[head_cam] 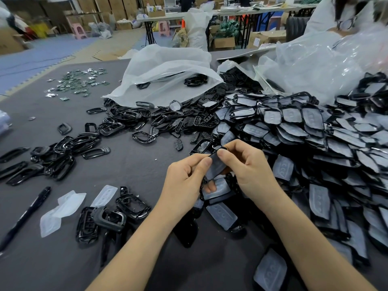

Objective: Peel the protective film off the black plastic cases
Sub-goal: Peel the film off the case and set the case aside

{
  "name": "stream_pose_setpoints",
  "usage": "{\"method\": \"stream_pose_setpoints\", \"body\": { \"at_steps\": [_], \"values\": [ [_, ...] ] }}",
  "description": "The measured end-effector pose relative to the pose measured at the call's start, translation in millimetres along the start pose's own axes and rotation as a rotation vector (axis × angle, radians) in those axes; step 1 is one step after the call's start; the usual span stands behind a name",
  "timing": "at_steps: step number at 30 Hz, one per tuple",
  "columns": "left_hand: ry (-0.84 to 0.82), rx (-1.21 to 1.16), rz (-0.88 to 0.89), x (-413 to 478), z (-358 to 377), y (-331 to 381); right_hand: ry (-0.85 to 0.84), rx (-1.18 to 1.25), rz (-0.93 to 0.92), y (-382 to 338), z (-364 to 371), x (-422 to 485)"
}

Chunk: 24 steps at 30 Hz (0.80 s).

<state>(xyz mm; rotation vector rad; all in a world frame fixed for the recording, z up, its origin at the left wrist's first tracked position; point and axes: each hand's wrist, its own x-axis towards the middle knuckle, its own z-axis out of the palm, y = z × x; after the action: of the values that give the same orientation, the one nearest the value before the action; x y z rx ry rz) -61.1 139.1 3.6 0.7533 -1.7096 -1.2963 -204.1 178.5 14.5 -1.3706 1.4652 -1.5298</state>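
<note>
A filmed case (pixel 270 271) lies at the near edge, between two bare forearms that rise from the bottom. Above it the hands meet over the gray surface (pixel 136 171). The left grip (pixel 184 177) clasps a black case (pixel 216 164) from the side, with the thumb on its cloudy, filmed face and the fingers curled beneath. The right grip (pixel 249 164) pinches the case's top end between thumb and forefinger. Whether the film has lifted there cannot be told.

Left of the hands sits a small cluster of stripped cases (pixel 117 215). Beside it lie loose films (pixel 63 208), and further left a pen (pixel 27 215) lies apart. To the right a deep heap (pixel 315 143) of filmed cases runs to the right edge.

Bare surface stays open between the left grip and the scattered frames (pixel 94 133) farther out, and in the near left corner.

Beyond the frames a white bag (pixel 165 74) lies with its mouth toward the hands. A few black frames show inside. A clear bag (pixel 325 66) rises behind the heap; its contents are hard to make out. Small green boards (pixel 79 82) are strewn near the far left edge
</note>
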Motion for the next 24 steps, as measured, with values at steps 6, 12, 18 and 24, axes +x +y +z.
{"method": "stream_pose_setpoints", "body": {
  "at_steps": [6, 12, 18, 24],
  "values": [
    [0.025, -0.142, -0.113, 1.9, 0.7, -1.1, -0.023, -0.127, -0.043, -1.1, 1.5, -1.7],
    [0.042, -0.155, -0.112, 1.4, 1.5, -1.1, -0.029, -0.106, -0.033, -3.1, 2.9, -2.9],
    [0.100, -0.306, -0.111, -0.1, 6.6, 1.3, 0.090, -0.093, -0.058, -0.4, 4.3, -2.6],
    [0.164, -0.185, -0.054, -0.5, 6.8, -0.8, 0.063, -0.054, -0.053, 0.8, 6.3, -2.5]
  ]
}}
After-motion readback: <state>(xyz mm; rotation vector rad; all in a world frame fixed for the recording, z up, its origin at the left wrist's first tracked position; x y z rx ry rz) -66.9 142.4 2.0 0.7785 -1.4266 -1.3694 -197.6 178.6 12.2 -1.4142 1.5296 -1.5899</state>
